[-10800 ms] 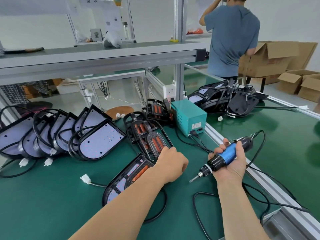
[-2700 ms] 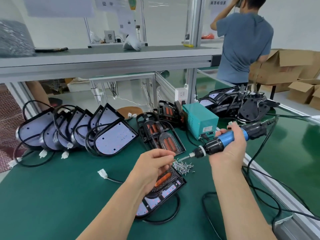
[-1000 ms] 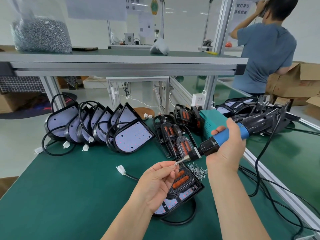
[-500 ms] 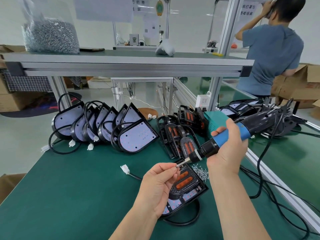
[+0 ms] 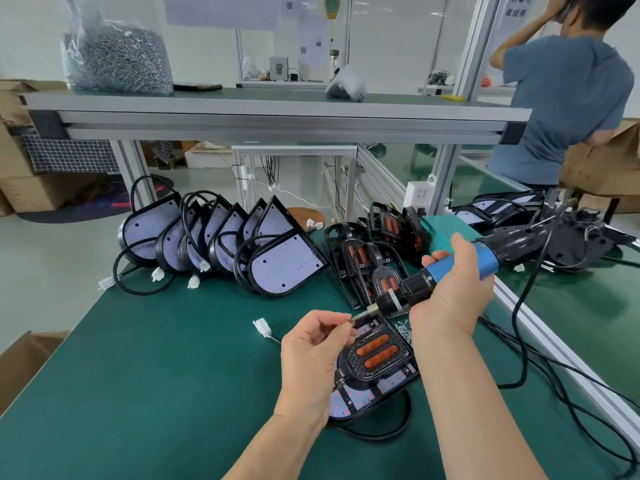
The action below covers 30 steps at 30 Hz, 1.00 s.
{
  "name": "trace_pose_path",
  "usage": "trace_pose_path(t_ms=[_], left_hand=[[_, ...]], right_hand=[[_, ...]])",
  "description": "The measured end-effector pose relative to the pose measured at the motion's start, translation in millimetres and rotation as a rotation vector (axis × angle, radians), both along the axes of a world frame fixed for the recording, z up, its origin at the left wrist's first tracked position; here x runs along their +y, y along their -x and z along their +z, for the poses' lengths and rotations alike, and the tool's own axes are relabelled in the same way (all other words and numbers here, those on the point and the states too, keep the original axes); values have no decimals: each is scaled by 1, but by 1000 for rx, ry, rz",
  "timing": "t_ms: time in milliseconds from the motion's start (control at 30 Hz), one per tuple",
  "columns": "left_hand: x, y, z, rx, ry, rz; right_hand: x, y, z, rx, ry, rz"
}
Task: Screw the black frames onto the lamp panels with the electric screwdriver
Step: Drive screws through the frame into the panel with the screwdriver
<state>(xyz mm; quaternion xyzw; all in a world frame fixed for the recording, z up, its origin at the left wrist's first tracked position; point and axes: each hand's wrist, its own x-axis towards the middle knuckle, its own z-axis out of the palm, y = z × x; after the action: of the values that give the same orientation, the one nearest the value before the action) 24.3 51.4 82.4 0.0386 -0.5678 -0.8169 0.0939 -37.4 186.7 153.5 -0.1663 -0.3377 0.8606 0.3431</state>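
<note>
The left hand [image 5: 311, 355] has risen off the framed lamp panel [image 5: 374, 362], now pinching a screw onto the bit; the right hand [image 5: 446, 299] keeps the electric screwdriver [image 5: 450, 268] clenched, so driving comes next.

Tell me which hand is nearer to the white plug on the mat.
Left. The left hand is just right of the white plug; the right hand is farther right, holding the screwdriver.

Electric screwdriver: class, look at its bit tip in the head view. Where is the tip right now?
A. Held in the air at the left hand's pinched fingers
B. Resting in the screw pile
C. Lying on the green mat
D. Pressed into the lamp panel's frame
A: the right hand holds the electric screwdriver above the lamp panel, its bit meeting the left hand's pinched fingers.
</note>
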Motion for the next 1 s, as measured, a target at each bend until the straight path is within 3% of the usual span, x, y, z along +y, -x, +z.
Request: trace_pose_path(t_ms=[300,633,1000], left_hand=[[-19,6,-3,3,40,-131],[-17,2,-12,43,100,-26],[-20,7,-14,40,149,-87]], right_hand=[[-11,0,9,88,-108,37],[-24,-6,5,133,-183,55],[-23,-1,3,99,-187,65]])
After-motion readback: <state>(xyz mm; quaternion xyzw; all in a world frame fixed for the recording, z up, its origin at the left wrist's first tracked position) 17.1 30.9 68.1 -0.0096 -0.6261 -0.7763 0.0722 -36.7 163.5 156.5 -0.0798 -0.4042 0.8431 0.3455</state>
